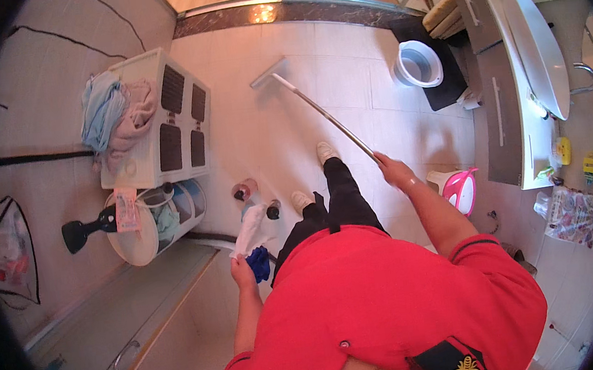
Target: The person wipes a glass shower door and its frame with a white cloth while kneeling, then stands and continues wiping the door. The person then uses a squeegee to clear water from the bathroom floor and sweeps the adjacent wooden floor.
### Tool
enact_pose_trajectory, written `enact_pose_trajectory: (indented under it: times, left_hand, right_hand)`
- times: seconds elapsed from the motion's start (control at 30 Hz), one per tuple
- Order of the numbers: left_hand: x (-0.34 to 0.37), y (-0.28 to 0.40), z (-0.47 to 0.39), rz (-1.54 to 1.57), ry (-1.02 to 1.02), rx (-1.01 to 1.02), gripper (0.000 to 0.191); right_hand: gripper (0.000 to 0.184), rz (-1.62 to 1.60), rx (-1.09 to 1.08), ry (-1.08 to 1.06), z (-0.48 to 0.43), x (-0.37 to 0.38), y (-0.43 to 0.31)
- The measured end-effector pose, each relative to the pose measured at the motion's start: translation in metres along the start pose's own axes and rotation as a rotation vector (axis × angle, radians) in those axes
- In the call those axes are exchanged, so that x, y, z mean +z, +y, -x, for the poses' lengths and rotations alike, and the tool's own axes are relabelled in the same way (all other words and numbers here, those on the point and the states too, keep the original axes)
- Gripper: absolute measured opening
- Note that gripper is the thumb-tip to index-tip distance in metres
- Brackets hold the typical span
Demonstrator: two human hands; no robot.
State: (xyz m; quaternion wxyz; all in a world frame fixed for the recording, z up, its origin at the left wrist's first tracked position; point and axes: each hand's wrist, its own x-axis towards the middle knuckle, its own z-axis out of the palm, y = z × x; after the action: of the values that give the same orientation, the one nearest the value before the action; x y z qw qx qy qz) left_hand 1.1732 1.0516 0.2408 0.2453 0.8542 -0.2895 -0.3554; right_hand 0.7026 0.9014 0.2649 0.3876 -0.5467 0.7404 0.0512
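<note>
My right hand (396, 171) grips the upper end of a metal pole (342, 127). The pole slants away from me to a flat mop or squeegee head (268, 73) resting on the tiled floor (340, 82). At my left side, my left hand (243, 271) pinches a white cloth (252, 232). A crumpled blue cloth (258, 263) hangs right beside that hand; whether it is held too I cannot tell. Just beyond the white cloth are a bottle with pinkish contents (244, 190) and a small dark-topped bottle (273, 209).
On the left stand a white cabinet (137, 171) topped with towels (118, 108) and a round bin (134, 249). A bucket (417, 64) is on a black mat (446, 97) at right, near a vanity (496, 85). A pink-and-white tub (460, 193) sits beside my right arm.
</note>
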Motion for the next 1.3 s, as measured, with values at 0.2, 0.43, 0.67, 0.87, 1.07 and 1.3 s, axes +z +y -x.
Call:
enact_pose_trajectory:
  times: [0.2,0.43,0.67,0.87,1.07,1.3]
  left_hand:
    - [-0.022,-0.024,0.010,-0.010,-0.041,-0.015,0.031]
    - [-0.010,-0.019,-0.008,-0.051,-0.107,-0.128,0.030]
    - [0.024,0.002,-0.035,-0.107,-0.232,-0.026,0.030]
    - [0.057,0.039,-0.083,-0.263,-0.295,0.132,0.034]
    - [0.085,0.107,-0.116,-0.298,-0.259,0.159,0.033]
    - [0.109,0.238,-0.118,-0.264,-0.241,0.255,0.031]
  right_hand:
    - [0.038,0.132,-0.014,-0.142,0.008,0.036,-0.040]
    - [0.042,0.162,0.267,-0.229,0.226,0.047,0.113]
    - [0.045,0.048,0.712,-0.339,0.439,0.083,0.171]
    - [0.039,-0.080,0.856,-0.149,0.457,0.054,0.141]
    - [0.042,-0.425,0.555,0.186,0.321,0.044,0.112]
    - [0.043,-0.361,0.375,0.218,-0.008,-0.039,0.100]
